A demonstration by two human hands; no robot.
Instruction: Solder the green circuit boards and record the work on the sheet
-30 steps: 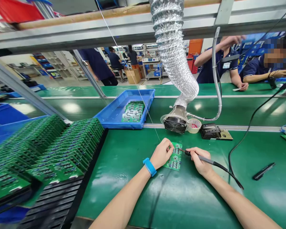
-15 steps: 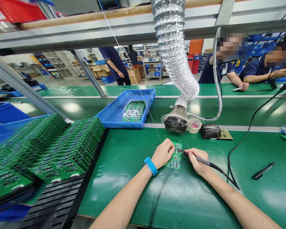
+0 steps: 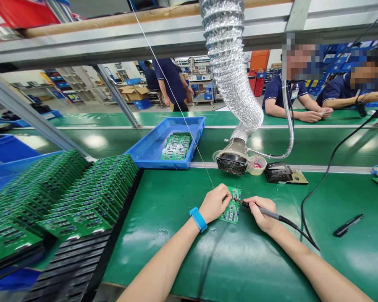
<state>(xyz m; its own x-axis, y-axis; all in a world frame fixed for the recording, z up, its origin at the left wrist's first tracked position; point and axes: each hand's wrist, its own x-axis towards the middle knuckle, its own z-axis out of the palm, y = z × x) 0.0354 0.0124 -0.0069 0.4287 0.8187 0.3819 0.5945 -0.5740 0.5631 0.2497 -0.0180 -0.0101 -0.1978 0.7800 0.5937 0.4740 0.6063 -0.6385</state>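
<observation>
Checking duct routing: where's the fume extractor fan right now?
In the head view, the fume extractor fan hangs at the end of the foil duct, just right of the blue tray.

A long green workbench [image 3: 151, 260] runs across the front. A small green circuit board [image 3: 232, 212] lies on it. Left of the board, a black rack [image 3: 72, 262] sits on the bench, full of green boards [image 3: 82, 197] standing in rows. Right of the board, well apart from it, lies a black pen [image 3: 348, 225]. Past the board, by the far edge, are a roll of tape [image 3: 257, 165] and a black iron stand [image 3: 279, 173]. Farther past the board, a blue tray [image 3: 173, 122] sits on the next green bench [image 3: 255, 147].
</observation>
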